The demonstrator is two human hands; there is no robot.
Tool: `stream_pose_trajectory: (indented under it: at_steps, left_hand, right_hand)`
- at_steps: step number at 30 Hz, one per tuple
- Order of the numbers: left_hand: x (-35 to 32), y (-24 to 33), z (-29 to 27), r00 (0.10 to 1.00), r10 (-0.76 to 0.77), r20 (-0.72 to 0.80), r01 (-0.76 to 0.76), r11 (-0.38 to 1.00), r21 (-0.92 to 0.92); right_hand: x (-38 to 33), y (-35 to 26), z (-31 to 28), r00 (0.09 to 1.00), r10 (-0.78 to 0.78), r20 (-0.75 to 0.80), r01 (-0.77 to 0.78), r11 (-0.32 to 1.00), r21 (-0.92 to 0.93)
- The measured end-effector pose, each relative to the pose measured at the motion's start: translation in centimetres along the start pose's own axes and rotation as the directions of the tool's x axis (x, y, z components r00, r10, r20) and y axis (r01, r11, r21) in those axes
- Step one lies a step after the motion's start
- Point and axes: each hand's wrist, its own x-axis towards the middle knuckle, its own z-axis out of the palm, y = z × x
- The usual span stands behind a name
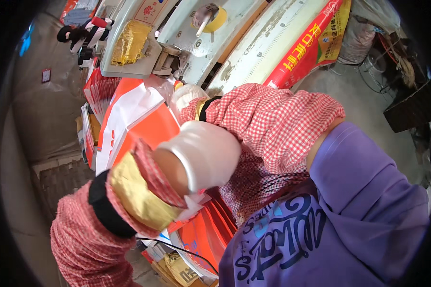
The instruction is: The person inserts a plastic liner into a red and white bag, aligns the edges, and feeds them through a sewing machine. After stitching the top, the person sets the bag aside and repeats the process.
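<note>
My left hand (206, 152), in a white glove, reaches across the middle of the view. It is smeared by motion, and its fingers point away and are hidden. Beyond it is my right hand (187, 97), also white-gloved and mostly covered by the left hand and a red checked sleeve. That hand is close to a red and white printed bag (141, 119), below the grey-white machine (146, 50); whether it grips the bag I cannot tell. Below my left wrist lie several folded red bags (206, 232).
A yellow tape roll (219, 20) sits on the pale machine bed at the top. A red and yellow printed sack (306, 45) lies along the long white surface. More red bags (100, 91) stand at the left. A dark box (409, 107) is at the far right.
</note>
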Motion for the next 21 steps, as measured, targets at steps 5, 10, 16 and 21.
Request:
stream_pose_trajectory:
  at_steps: [5,10,16,21]
  left_hand:
    - [-6.0,-1.5,1.5,0.972,-0.019,-0.234,0.025,1.0,0.02]
    - [-8.0,4.5,3.7,0.996,0.083,0.023,-0.083,0.996,0.01]
    - [-0.8,5.5,0.0,0.887,0.061,-0.457,-0.176,0.961,-0.215]
    - [-4.2,1.3,-1.7,0.999,-0.034,-0.023,0.032,0.997,-0.064]
  right_hand:
    - [1.4,-0.6,-0.2,0.95,0.144,0.278,-0.169,0.983,0.068]
    - [5.4,-1.0,4.1,0.945,0.078,0.318,-0.1,0.994,0.052]
    - [8.7,-0.8,6.7,0.848,0.062,0.526,-0.054,0.998,-0.032]
    - [3.9,2.0,7.9,0.909,-0.401,-0.109,-0.21,-0.669,0.713]
